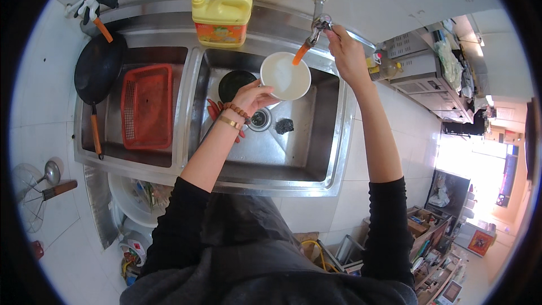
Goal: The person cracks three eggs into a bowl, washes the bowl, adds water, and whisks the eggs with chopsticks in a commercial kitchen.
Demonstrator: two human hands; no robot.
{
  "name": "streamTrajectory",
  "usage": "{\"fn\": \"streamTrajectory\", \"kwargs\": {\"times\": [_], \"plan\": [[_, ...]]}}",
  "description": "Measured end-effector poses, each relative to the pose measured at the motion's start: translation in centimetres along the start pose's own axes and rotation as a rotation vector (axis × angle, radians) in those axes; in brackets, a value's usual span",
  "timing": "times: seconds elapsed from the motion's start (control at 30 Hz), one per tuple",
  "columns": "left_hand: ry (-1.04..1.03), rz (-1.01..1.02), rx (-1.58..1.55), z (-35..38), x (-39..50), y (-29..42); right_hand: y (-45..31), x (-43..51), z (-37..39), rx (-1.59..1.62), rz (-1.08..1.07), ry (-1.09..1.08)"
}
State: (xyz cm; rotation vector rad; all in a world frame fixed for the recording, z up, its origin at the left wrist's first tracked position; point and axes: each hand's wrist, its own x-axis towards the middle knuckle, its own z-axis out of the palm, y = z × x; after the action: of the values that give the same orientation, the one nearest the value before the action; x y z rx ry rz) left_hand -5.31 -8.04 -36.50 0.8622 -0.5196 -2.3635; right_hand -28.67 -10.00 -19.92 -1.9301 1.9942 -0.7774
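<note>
A white bowl is held by my left hand at its near left rim, over the right basin of a stainless steel sink. Above the bowl hangs the orange hose end of a metal tap. My right hand grips the tap's handle. Something pale, perhaps water or foam, shows inside the bowl. Below my left hand lie a dark round dish, a red-handled item partly hidden by my wrist, the drain strainer and a dark scouring pad.
A yellow detergent jug with a pump stands on the sink's back ledge. In the left basin sits a red plastic basket; a black frying pan leans at its left. A ladle hangs on the left wall. Below is a white tub.
</note>
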Motion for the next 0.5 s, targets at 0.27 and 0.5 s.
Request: {"fn": "streamTrajectory", "kwargs": {"times": [0.27,0.5], "plan": [[-0.028,-0.021,-0.034,0.35,0.53,0.58,-0.04,-0.06,-0.31,0.001,0.013,-0.021],[-0.019,-0.044,-0.010,-0.26,0.74,0.26,0.07,0.00,-0.41,0.003,0.028,-0.039]]}}
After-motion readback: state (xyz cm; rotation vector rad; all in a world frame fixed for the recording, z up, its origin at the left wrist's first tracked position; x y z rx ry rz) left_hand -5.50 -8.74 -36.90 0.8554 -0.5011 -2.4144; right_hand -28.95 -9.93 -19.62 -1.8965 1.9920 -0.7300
